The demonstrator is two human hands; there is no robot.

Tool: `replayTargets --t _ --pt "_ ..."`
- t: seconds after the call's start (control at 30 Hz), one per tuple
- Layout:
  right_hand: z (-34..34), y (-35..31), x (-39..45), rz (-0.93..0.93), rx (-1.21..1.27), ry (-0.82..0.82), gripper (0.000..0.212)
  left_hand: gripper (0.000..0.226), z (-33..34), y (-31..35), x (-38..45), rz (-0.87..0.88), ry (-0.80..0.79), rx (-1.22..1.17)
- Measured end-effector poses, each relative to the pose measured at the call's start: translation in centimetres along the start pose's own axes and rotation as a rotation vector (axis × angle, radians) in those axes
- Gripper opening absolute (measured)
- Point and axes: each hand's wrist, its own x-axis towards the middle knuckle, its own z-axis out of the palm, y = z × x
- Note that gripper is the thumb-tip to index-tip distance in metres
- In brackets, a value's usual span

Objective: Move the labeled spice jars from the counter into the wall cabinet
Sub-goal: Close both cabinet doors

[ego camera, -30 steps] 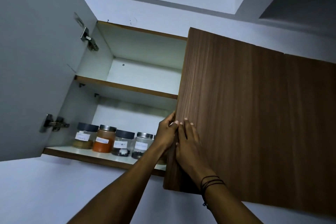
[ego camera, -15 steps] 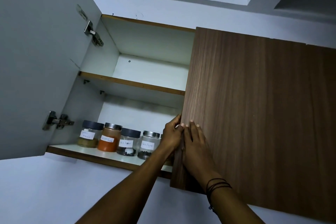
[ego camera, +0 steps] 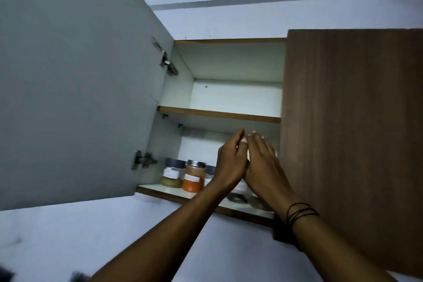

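Note:
The wall cabinet stands with its left door swung wide, and its lower shelf [ego camera: 160, 190] holds labeled spice jars in a row. At the left is a dark-lidded jar of olive powder [ego camera: 172, 173], then a silver-lidded jar of orange powder [ego camera: 193, 177]. A third jar [ego camera: 209, 174] peeks out beside my left wrist, and a blurred one [ego camera: 239, 192] shows under my palms. My left hand [ego camera: 231, 162] and my right hand [ego camera: 263, 167] are raised side by side in front of the shelf, fingers stretched upward, touching each other. Neither hand holds anything.
The open left door [ego camera: 80, 98] shows its grey inside face with two metal hinges. The brown wood right door [ego camera: 354, 144] is right beside my right hand. The upper shelf [ego camera: 217, 114] holds nothing. Pale wall runs below the cabinet.
Both hands left the edge of the brown door and moved left, in front of the open shelf, covering the right-hand jars. The view also shifted, bringing the cabinet closer.

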Motion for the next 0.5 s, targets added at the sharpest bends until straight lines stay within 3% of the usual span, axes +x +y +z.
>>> replayTargets --t 0.13,0.23,0.5 --pt "0.9 -9.2 2.4 -0.159 0.205 0.079 0.061 0.039 -10.3 2.7 0.4 0.092 0.114 0.13" --pt "1.7 -17.2 3.5 -0.259 0.404 0.113 0.054 0.038 -19.0 5.0 -0.1 0.149 0.213 0.354" --pt "1.7 -34.7 4.2 -0.45 0.741 0.081 0.054 0.03 -35.9 11.8 -3.0 0.353 0.421 0.837"
